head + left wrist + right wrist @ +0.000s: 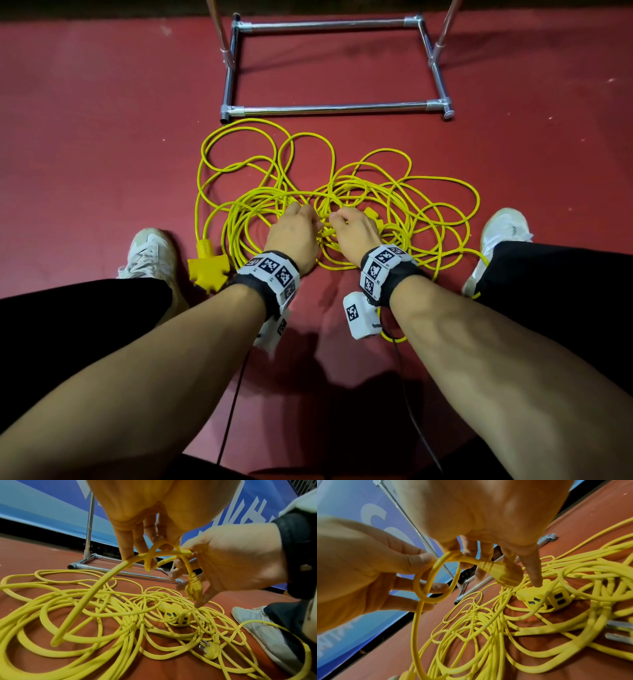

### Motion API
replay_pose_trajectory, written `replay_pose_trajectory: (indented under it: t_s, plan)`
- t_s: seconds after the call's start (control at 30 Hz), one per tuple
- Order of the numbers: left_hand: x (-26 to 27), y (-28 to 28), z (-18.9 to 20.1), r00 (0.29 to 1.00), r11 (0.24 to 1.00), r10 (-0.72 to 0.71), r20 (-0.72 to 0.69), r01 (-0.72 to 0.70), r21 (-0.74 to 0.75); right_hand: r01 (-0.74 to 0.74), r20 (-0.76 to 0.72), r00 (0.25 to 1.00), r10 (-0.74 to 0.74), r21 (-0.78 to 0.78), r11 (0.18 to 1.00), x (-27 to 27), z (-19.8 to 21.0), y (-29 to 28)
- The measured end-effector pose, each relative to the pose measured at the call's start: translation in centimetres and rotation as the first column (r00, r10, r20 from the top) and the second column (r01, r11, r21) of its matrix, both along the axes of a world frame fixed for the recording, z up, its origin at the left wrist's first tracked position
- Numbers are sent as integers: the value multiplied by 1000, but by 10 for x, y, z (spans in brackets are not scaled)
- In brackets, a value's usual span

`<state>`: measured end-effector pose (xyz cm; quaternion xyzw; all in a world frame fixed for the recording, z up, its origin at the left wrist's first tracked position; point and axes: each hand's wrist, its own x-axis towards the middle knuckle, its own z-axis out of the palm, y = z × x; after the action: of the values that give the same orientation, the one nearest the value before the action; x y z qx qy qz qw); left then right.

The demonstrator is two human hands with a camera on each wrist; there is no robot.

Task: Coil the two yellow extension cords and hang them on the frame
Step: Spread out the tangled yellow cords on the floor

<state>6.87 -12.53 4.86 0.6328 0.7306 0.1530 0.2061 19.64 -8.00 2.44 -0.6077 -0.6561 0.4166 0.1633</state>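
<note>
Two yellow extension cords lie tangled in loose loops on the red floor. My left hand and right hand meet just above the pile's middle. My left hand pinches a small loop of cord near one end. My right hand holds that end's yellow connector, with the forefinger pointing down. A yellow socket block lies in the pile under my hands, and a second one sits by my left shoe. The metal frame stands just beyond the cords.
A yellow plug with metal prongs rests among the loops near my right foot. My white shoes flank the pile. A blue banner wall rises behind the frame. Black cables trail from my wrist cameras.
</note>
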Motion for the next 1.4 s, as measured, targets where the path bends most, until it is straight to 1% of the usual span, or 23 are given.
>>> replay_pose_trajectory:
  t_s: [0.17, 0.27, 0.33, 0.4, 0.5, 0.53, 0.67, 0.73, 0.8, 0.87, 0.93, 1.03, 1.07, 1.13, 1.23, 1.3, 1.4]
  plan:
    - [-6, 2, -2, 990, 994, 109, 85, -110, 12, 79, -73, 994, -83, -53, 995, 3, -6, 1]
    - [-7, 0, -5, 985, 992, 125, 123, -127, 12, 79, -89, 993, -82, -44, 996, 4, -6, 1]
    - [-7, -2, -5, 980, 991, 134, 146, -136, 0, 78, -72, 994, -80, -33, 996, 4, -3, 1]
    - [-8, 0, -1, 987, 994, 109, 119, -107, -26, 60, -31, 998, -60, -6, 998, 5, -5, 1]
    - [-10, 2, 2, 999, 996, -35, 15, 36, -79, -13, -17, 1000, 13, 11, 1000, 3, -2, 0]
    - [-10, 3, 3, 998, 994, -61, -10, 60, -93, -23, -21, 1000, 23, 15, 1000, 1, -1, -1]
    - [-5, 3, 3, 996, 996, -49, -69, 44, -77, 22, -26, 999, -21, 37, 999, -2, 1, -2]
    - [-2, 3, 6, 997, 998, -24, -75, 20, -56, 41, -31, 999, -40, 51, 998, -2, 1, -2]
    - [-2, 2, 8, 999, 999, -2, -40, 0, -47, 57, -44, 998, -55, 48, 997, -5, 0, -1]
    - [-4, 1, 8, 1000, 999, 21, -5, -21, -45, 97, -100, 990, -95, 14, 995, -6, -1, -1]
    - [-8, 1, 7, 998, 997, 56, 32, -54, -55, 151, -173, 973, -155, -35, 988, -3, -2, 1]
    - [-12, -2, 4, 991, 993, 94, 93, -86, -80, 176, -261, 943, -208, -144, 974, 2, -2, 4]
    - [-12, -3, 2, 988, 991, 107, 115, -97, -95, 176, -263, 942, -210, -146, 974, 2, -5, 5]
    - [-12, -4, 0, 974, 982, 150, 167, -128, -136, 168, -239, 953, -187, -99, 981, 1, -8, 4]
    - [-10, 0, 2, 954, 970, 197, 225, -156, -188, 127, -127, 984, -126, 2, 992, -2, -8, 0]
    - [-9, 2, 2, 952, 971, 184, 247, -136, -199, 83, -102, 992, -79, 36, 996, -3, -3, -4]
    - [-8, 2, -4, 967, 980, 123, 223, -82, -183, 57, -110, 993, -51, 58, 997, -3, 0, -5]
